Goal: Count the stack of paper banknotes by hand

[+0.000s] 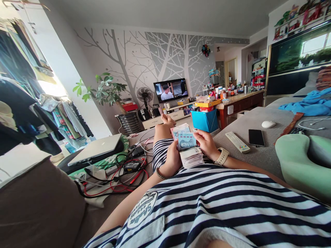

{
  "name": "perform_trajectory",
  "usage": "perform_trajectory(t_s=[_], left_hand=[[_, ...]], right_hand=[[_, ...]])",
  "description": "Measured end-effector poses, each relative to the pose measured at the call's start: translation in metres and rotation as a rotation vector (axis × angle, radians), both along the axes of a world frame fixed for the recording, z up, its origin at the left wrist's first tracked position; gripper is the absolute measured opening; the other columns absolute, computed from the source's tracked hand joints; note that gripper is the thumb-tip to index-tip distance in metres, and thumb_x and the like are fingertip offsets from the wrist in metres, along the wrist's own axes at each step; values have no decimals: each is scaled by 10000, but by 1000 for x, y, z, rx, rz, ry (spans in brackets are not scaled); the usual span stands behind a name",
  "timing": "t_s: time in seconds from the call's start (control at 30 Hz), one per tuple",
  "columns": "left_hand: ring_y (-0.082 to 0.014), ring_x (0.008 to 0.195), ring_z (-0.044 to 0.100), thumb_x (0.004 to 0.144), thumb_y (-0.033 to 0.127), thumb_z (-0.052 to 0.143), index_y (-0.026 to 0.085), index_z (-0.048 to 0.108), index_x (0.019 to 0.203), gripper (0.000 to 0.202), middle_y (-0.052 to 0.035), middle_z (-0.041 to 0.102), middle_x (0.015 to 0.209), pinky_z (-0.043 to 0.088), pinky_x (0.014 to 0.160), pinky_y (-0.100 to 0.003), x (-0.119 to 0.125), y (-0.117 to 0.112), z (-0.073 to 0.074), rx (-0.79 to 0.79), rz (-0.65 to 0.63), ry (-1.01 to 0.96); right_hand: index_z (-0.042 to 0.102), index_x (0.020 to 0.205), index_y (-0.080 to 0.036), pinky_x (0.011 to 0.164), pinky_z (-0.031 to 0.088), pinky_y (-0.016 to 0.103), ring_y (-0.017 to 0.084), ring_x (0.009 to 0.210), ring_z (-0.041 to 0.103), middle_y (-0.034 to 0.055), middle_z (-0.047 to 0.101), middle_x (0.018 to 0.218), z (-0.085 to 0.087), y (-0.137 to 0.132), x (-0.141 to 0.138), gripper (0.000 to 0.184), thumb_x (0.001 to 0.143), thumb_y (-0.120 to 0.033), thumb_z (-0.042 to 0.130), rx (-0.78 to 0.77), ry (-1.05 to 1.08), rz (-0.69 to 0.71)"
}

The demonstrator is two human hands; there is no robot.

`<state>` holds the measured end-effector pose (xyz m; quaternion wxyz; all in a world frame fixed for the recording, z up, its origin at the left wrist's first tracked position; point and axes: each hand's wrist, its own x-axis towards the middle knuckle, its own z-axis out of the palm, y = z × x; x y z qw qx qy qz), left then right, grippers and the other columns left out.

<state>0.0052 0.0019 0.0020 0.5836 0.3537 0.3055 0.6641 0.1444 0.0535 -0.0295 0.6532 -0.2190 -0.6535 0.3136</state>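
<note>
Over my lap, my left hand is closed round a stack of banknotes, its thumb along the left side. A blue banknote with a printed portrait stands up above the folded stack. My right hand pinches the right edge of that blue note between thumb and fingers. Behind it, more notes in pink and pale blue fan out at the upper left. The lower part of the stack is bent toward me, showing many layered edges. A watch is on my right wrist and a braided band on my left.
On the sofa to the right lie a remote control, a phone, a white mouse and a green neck pillow. To the left are a laptop and tangled cables. A television and a crowded table stand ahead.
</note>
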Motion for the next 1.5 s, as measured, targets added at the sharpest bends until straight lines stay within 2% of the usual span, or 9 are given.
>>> perform_trajectory(t_s=[0.23,0.53,0.73,1.0,1.17,1.5], left_hand=[[-331,1066,798,797,307,725,159,770,1056,302,-88,840,978,619,986,-427,3,-4,3,-18,-28,10],[-341,1098,784,773,379,796,165,772,1043,345,-86,840,983,602,1012,-427,0,0,-1,17,-40,29],[-329,1084,788,792,285,742,175,763,1022,256,-74,839,969,610,999,-429,1,-2,0,-4,-40,3],[-342,1120,774,776,255,722,179,749,910,157,-72,831,936,609,1007,-430,1,-2,1,1,-14,13],[-335,1085,785,773,230,658,175,742,940,194,-75,831,950,620,988,-437,3,-3,3,-8,-7,1],[-327,1071,790,795,240,656,173,736,915,159,-79,827,929,622,985,-427,1,0,1,-19,7,-5]], right_hand=[[527,684,-239,582,306,313,160,606,404,-26,445,613,2,-3,1,504,910,-682,609,2,-11,-8],[525,682,-241,584,310,314,159,602,405,-29,442,609,4,-4,0,525,891,-715,610,-4,-16,-18],[511,678,-240,582,313,309,160,605,403,-25,440,608,4,-4,0,528,903,-711,596,-2,-32,-21],[505,675,-243,581,310,310,161,609,400,-25,437,613,5,-6,0,546,891,-736,596,-7,-30,-19],[523,686,-239,580,305,310,160,606,399,-25,443,620,4,-5,0,537,894,-727,605,-14,-20,-6],[505,679,-243,569,305,306,162,605,397,-24,435,615,3,-2,0,546,897,-733,606,-13,-19,7]])
